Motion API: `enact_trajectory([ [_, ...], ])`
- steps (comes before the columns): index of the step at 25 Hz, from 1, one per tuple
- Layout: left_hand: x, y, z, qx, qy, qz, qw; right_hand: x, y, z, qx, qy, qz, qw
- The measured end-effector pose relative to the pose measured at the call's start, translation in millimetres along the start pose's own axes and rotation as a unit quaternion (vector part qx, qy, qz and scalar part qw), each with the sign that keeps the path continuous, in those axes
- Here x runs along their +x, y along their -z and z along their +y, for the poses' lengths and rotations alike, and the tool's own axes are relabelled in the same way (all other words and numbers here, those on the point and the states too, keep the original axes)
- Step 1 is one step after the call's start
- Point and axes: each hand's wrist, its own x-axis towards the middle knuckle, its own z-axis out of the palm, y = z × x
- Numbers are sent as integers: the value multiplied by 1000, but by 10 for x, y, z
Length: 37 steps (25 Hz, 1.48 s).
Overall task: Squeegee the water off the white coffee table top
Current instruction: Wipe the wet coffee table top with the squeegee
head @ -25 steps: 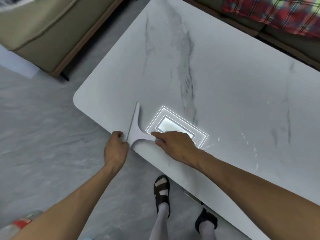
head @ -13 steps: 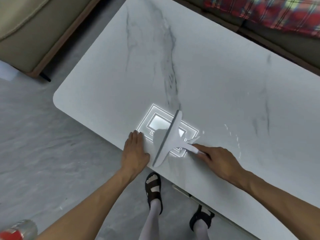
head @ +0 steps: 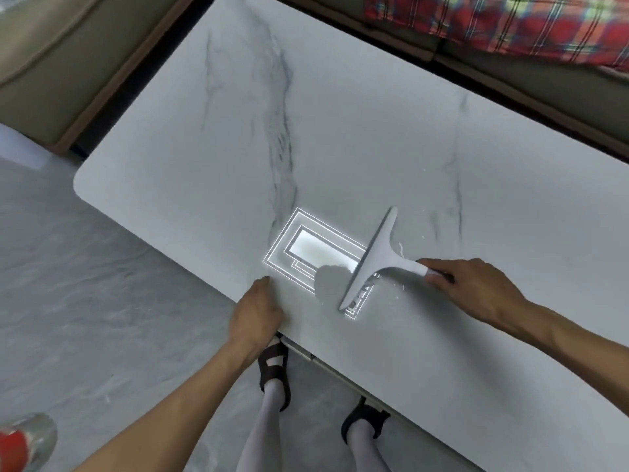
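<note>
The white marble-look coffee table top [head: 340, 137] fills the middle of the head view. A white T-shaped squeegee [head: 372, 260] lies with its blade on the top near the front edge, over a bright reflection of a ceiling light. My right hand [head: 473, 287] grips the squeegee's handle from the right. A small puddle [head: 332, 279] sits just left of the blade, and small drops glint to its right. My left hand [head: 257, 311] rests flat on the table's front edge, left of the blade.
An olive sofa [head: 51, 59] stands at the far left and another with a red plaid blanket [head: 503, 25] runs along the table's far side. Grey floor [head: 85, 301] lies to the left. My feet in dark sandals [head: 274, 373] stand under the front edge. A red-and-silver can [head: 23, 441] shows bottom left.
My right hand has carried the squeegee rightwards across the top from the left corner area. My left hand let go of the blade end and now rests on the table edge.
</note>
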Motion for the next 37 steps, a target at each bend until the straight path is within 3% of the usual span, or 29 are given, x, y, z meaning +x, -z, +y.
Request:
enact_trajectory([
  [5, -23, 80, -301, -132, 116, 68, 982, 366, -406, -890, 24, 125, -53, 990],
  [10, 153, 146, -489, -95, 105, 50, 989, 428, -1180, -1647, 30, 216, -96, 971],
  [16, 307, -8, -345, 48, 54, 15, 997, 159, -1038, -794, -32, 170, -66, 983],
  [22, 377, 34, -270, 65, 40, -19, 997, -333, -439, -34, -40, 23, -64, 997],
  [24, 354, 112, -353, -14, 60, -8, 998, -351, -392, -185, -53, 32, -66, 996],
  [28, 322, 379, -725, -194, 142, 111, 964, 133, -671, -1078, -52, 172, -104, 978],
  [30, 306, 486, -901, -198, 158, 151, 955, 477, -915, -1699, -56, 232, -126, 963],
  [33, 316, 578, -1055, -167, 147, 163, 961, 833, -1121, -2318, -53, 252, -127, 958],
  [37, 332, 549, -1009, -148, 115, 90, 978, 898, -1038, -2097, -56, 218, -83, 971],
])
